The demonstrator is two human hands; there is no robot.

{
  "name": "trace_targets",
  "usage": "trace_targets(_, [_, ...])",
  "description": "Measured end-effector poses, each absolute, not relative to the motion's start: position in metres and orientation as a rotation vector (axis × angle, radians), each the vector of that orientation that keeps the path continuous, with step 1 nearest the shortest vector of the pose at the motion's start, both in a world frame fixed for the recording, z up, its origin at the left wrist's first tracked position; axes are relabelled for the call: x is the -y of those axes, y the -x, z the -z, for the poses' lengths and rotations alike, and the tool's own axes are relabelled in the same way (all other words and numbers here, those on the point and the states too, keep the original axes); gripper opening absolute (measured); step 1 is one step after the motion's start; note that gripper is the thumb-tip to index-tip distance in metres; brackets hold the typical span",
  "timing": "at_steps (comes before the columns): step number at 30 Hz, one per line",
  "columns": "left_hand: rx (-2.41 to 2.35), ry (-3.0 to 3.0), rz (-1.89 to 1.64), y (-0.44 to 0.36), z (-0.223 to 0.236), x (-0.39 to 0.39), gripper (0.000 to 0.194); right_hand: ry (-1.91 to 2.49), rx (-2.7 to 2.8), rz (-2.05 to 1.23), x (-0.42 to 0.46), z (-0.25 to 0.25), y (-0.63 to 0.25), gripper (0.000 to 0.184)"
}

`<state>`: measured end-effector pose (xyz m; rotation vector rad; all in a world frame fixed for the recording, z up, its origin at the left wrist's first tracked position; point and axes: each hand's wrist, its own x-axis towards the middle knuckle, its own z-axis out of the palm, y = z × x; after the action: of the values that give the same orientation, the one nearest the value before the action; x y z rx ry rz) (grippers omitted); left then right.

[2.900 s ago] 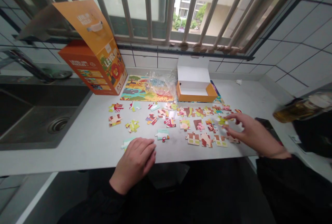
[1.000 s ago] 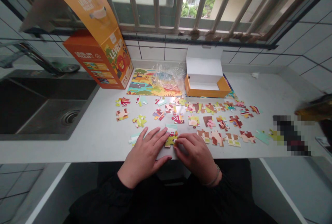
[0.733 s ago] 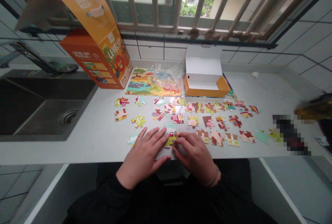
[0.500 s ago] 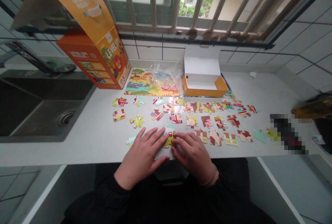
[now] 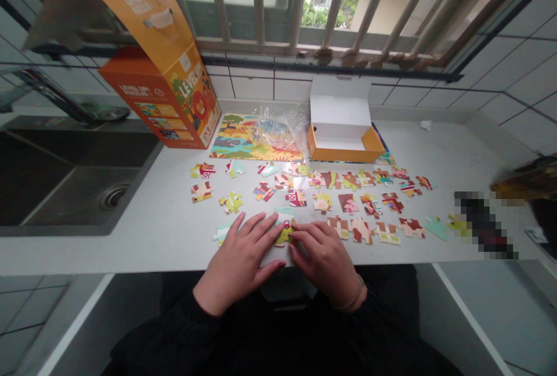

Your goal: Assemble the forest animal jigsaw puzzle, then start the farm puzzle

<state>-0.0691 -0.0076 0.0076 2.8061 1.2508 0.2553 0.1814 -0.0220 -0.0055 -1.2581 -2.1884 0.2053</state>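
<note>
On the counter in front of me lies a puzzle piece with a small red vehicle on green, joined or touching a pale blue piece above it. My left hand rests flat, fingers stretched, its fingertips at the left side of these pieces. Curled fingers of my right hand grip the right edge of the vehicle piece; the thumb's contact is partly hidden. Another pale blue piece shows beside the left hand, partly covered by it. Several loose puzzle pieces lie in rows beyond both hands.
A tall orange puzzle box stands open at the back left, beside the sink. An animal picture board carries clear plastic wrap. An open yellow box is at the back. A pixelated patch covers something at right.
The view has shifted very slightly. Both hands stay in nearly the same place on the same pieces.
</note>
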Motion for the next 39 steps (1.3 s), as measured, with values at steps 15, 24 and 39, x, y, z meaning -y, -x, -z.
trace_targets(15, [-1.459,-2.608,-0.811,0.102,-0.019,0.016,0.042,1.266,2.227,-0.171,0.024,0.005,-0.183,0.014])
trace_targets(24, [-1.672,-2.585,-0.558,0.177,-0.01,0.019,0.042,1.262,2.219,-0.206,0.024,0.005,-0.184,0.014])
trace_targets(39, [-1.458,-2.378,-0.527,0.13,-0.014,-0.001,0.031,1.259,2.215,-0.213,0.023,0.004,-0.184,0.014])
